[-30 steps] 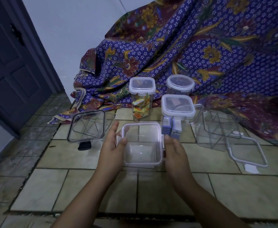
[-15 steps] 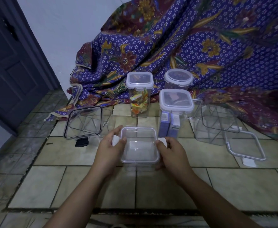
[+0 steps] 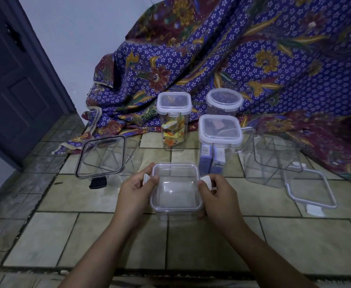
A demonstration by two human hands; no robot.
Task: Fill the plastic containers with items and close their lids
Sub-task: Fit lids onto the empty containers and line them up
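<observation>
Left hand [image 3: 136, 191] and right hand [image 3: 218, 196], flat a second ago, now pinch the container's [image 3: 175, 206] clasps [image 3: 206, 180], apparently raised.

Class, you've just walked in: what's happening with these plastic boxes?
A person's left hand and right hand hold a small square container, each pinching a white side clip not yet snapped down; it looks empty. Behind it, a tall container, a round container and a boxy container are filled and lidded. Two larger clear ones look empty: the left container lidded, the right container open, its loose lid beside it.
</observation>
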